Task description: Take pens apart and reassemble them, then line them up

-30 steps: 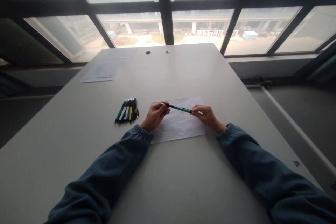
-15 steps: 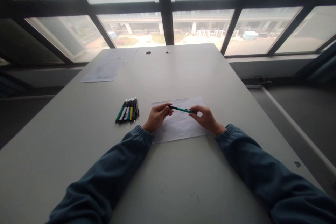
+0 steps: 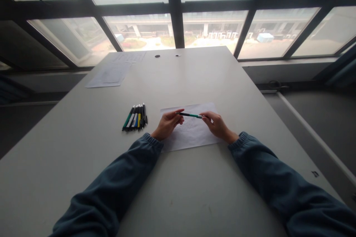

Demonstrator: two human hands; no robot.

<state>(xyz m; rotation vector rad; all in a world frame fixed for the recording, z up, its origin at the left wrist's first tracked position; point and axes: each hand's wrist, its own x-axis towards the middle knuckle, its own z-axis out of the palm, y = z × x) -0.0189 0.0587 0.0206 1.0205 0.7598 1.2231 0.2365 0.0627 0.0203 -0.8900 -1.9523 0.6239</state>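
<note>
A green and black pen [image 3: 191,115] is held nearly level between my two hands, above a white sheet of paper [image 3: 191,135]. My left hand [image 3: 167,123] pinches its black end between thumb and fingers. At the other end, the fingers of my right hand [image 3: 215,123] are closed on the pen and cover its tip. Faint marks show on the paper, which lies flat on the table under both hands. To the left of my left hand, several pens [image 3: 135,117] with green, white, blue, yellow and black barrels lie side by side in a row.
The white table [image 3: 200,77] reaches to the dark-framed windows. More printed sheets [image 3: 108,74] lie at its far left. Two round holes, one a cable hole [image 3: 157,56], sit near the far edge. A small dark mark [image 3: 315,174] is near the right edge.
The pen has turned slightly in my fingers and its right end now sits a little higher. My left index finger is straighter. The row of pens has not moved.
</note>
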